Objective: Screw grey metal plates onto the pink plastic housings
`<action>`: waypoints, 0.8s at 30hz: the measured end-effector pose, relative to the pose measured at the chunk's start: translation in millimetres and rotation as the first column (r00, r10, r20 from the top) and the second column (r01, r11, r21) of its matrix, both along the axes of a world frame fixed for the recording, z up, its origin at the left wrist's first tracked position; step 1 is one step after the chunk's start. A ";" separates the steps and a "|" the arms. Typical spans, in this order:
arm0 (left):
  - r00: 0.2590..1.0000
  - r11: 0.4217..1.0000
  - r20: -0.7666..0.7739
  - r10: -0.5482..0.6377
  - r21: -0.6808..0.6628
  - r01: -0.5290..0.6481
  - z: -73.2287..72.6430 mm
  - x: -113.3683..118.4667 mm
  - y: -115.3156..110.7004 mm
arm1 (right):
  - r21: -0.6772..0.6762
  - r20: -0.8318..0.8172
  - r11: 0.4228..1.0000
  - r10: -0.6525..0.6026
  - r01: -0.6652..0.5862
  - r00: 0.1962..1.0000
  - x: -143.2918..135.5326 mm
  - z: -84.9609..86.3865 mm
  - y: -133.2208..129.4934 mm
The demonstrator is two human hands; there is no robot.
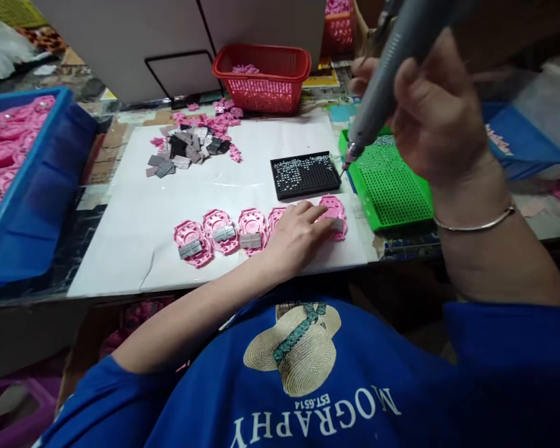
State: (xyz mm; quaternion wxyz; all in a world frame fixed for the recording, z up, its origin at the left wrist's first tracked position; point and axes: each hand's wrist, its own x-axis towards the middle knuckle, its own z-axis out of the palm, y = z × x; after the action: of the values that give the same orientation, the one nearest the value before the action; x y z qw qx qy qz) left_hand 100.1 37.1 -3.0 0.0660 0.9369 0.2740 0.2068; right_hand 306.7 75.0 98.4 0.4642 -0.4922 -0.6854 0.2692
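Note:
A grey electric screwdriver (380, 81) is gripped in my right hand (436, 109), raised at the right. Its thin bit points down beside the right edge of a black perforated tray (308, 176) with small silver screws. My left hand (301, 239) reaches over the row of pink plastic pieces, its fingertips touching the rightmost pink piece (332, 208) and its grey plate (338, 225). To the left lie more pink pieces (192, 238) in a row, with grey plates on them; one is partly hidden under my left hand.
Behind the row are a pile of grey plates (186, 148) and small pink parts (217, 124). A red basket (266, 90) stands at the back, a green perforated tray (389, 186) at the right, a blue bin (32, 205) of pink parts at the left.

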 end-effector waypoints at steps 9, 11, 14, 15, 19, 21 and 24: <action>0.979 0.993 -0.180 -0.099 -0.086 0.085 -1.8 24.5 2.4 | 0.249 -0.361 0.943 0.304 -0.223 0.882 27.3 -17.4 14.4; 0.978 0.986 -0.151 -0.144 -0.110 0.128 -1.9 24.6 -0.7 | 0.316 -0.393 0.938 0.266 -0.142 0.881 39.6 -23.6 11.9; 0.978 0.981 -0.121 -0.170 -0.118 0.156 -1.4 25.5 -5.7 | 0.379 -0.443 0.923 0.126 0.059 0.888 57.4 -34.9 12.6; 0.980 0.982 -0.112 -0.164 -0.113 0.151 -1.2 25.7 -7.1 | 0.398 -0.461 0.908 0.075 0.131 0.884 62.8 -38.6 13.8; 0.988 0.988 -0.073 -0.135 -0.083 0.129 -1.6 26.1 -9.4 | 0.381 -0.451 0.895 -0.037 0.231 0.892 76.5 -49.9 18.9; 0.990 0.989 -0.055 -0.133 -0.076 0.129 -2.2 26.4 -9.4 | 0.347 -0.434 0.902 -0.090 0.258 0.897 75.9 -52.7 21.4; 0.991 0.989 -0.037 -0.126 -0.087 0.123 -2.3 26.5 -9.8 | 0.305 -0.417 0.917 -0.115 0.257 0.902 65.6 -53.9 27.1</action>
State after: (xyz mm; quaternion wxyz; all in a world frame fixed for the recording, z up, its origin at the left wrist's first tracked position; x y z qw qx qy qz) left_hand 126.6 27.3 -5.2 0.1126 0.9527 0.2250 0.1703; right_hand 372.3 102.1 44.5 0.6958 -0.4016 -0.5649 0.1883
